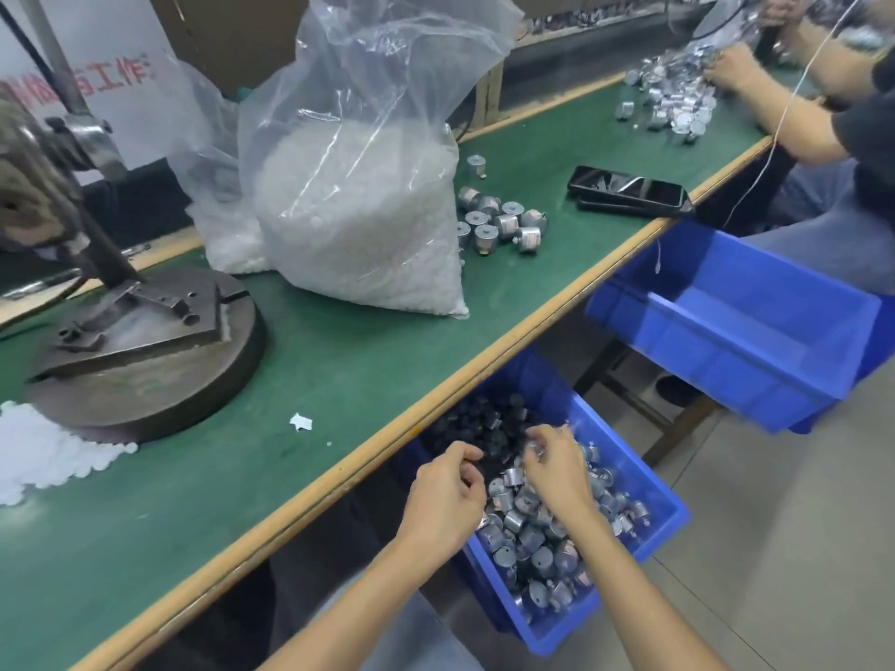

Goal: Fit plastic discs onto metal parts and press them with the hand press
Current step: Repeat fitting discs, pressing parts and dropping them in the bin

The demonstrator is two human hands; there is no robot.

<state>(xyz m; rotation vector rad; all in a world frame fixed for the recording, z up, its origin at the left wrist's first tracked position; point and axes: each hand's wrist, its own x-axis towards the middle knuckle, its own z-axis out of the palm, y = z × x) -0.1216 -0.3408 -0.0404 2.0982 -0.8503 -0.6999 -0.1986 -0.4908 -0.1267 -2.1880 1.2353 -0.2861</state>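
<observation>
Both my hands reach into a blue bin (663, 525) below the table edge, full of small silver metal parts (537, 530). My left hand (448, 491) has its fingers curled around some of those parts. My right hand (557, 464) pinches metal parts at its fingertips. The hand press (135, 331) stands on its round steel base at the left of the green table (300, 380). A loose pile of white plastic discs (43, 452) lies at the base's front left. A big clear bag of white discs (358, 210) stands behind.
Several metal parts (503, 220) lie on the table right of the bag. A black phone (629, 191) lies near the table edge. An empty blue bin (736, 322) sits at right. Another person's hand (736, 70) works in a heap of metal parts (673, 104) at the far right.
</observation>
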